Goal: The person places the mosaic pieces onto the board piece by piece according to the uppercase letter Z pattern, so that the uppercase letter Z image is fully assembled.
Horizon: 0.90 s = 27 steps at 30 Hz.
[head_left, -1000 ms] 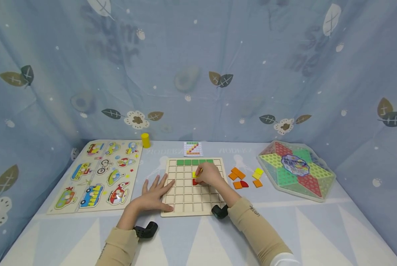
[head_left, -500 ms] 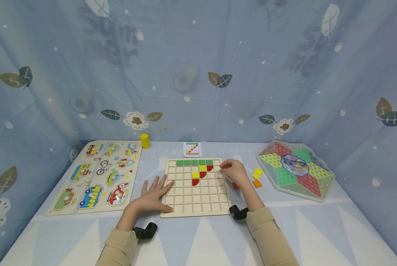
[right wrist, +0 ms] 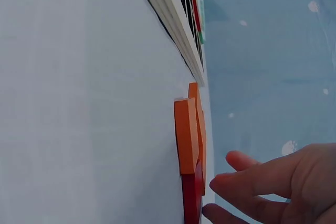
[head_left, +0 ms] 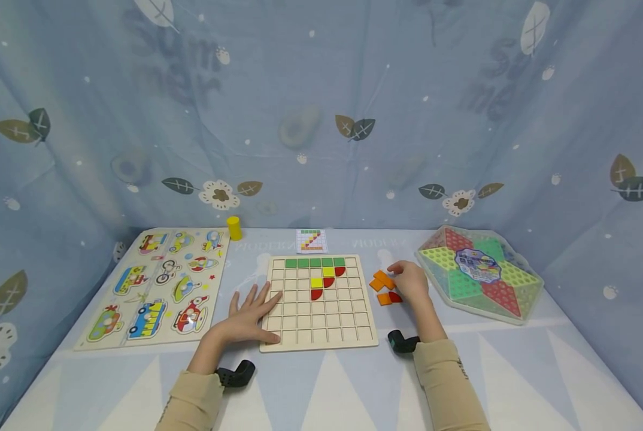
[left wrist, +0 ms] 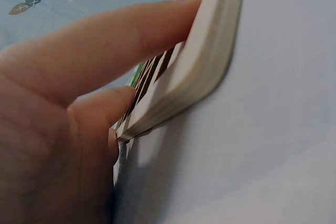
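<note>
A wooden grid board (head_left: 348,336) lies in the middle of the table in the head view. It bears a row of green tiles (head_left: 315,263), two yellow squares (head_left: 316,282) and several red quarter-round pieces (head_left: 317,294). My left hand (head_left: 248,320) rests spread on the board's left edge, its thumb touching the frame (left wrist: 210,40) in the left wrist view. My right hand (head_left: 414,281) is over the loose tiles at the right, fingers bent and apart with nothing seen between them. Beside it lie orange tiles (head_left: 384,279) and a red quarter-round (head_left: 394,297). The hand hides the yellow tiles.
A pattern card (head_left: 312,241) lies behind the board. A vehicle puzzle board (head_left: 192,323) fills the left side, with a yellow cylinder (head_left: 234,228) at its back corner. At the right sits a star-patterned game box (head_left: 480,275). A curtain (head_left: 300,131) hangs behind the table.
My right hand has left the board and moved right to the loose tiles, uncovering the yellow and red pieces on the grid. The left hand has stayed in place.
</note>
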{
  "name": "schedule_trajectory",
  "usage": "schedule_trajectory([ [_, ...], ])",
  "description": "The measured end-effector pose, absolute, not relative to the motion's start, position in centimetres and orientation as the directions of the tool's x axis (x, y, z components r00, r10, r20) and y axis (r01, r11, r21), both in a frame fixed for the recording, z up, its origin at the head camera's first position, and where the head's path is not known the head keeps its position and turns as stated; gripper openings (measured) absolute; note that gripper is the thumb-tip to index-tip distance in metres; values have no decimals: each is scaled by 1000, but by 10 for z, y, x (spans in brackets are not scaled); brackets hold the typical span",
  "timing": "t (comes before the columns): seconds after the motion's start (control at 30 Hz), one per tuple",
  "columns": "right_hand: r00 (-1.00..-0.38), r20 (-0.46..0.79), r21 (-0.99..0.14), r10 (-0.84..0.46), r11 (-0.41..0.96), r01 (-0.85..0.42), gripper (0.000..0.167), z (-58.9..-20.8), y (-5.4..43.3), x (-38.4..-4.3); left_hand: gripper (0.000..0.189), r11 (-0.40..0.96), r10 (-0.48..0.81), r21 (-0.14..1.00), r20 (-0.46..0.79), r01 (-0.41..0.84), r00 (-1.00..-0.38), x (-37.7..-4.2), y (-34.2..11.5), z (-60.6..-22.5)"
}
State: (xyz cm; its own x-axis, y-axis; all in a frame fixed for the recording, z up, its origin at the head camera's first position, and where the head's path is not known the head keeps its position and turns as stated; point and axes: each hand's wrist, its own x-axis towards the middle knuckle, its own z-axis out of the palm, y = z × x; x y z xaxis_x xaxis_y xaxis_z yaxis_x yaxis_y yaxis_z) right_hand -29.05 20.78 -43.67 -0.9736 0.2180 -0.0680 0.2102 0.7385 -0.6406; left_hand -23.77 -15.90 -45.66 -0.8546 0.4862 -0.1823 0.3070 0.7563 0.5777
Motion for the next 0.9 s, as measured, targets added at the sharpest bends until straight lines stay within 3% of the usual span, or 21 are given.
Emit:
schedule_trajectory([
  [0.43, -975, -52, -540, 214, 815, 208, 22, -436, 210, -288, 97, 767, 483, 562, -187, 310, -856, -237, -159, -457],
  [0.53, -977, -13, -547, 213, 816, 185, 27, -436, 210, -288, 98, 765, 483, 565, -186, 309, -856, -237, -159, -457],
  [0.7, -982, 19, -678, 189, 724, 126, 33, -429, 203, -288, 98, 769, 481, 560, -190, 308, -856, -237, -159, -458],
  [0.9, -992, -117, -892, 42, 435, 124, 44, -413, 174, -288, 99, 769, 483, 557, -184, 314, -856, -238, -159, -458],
])
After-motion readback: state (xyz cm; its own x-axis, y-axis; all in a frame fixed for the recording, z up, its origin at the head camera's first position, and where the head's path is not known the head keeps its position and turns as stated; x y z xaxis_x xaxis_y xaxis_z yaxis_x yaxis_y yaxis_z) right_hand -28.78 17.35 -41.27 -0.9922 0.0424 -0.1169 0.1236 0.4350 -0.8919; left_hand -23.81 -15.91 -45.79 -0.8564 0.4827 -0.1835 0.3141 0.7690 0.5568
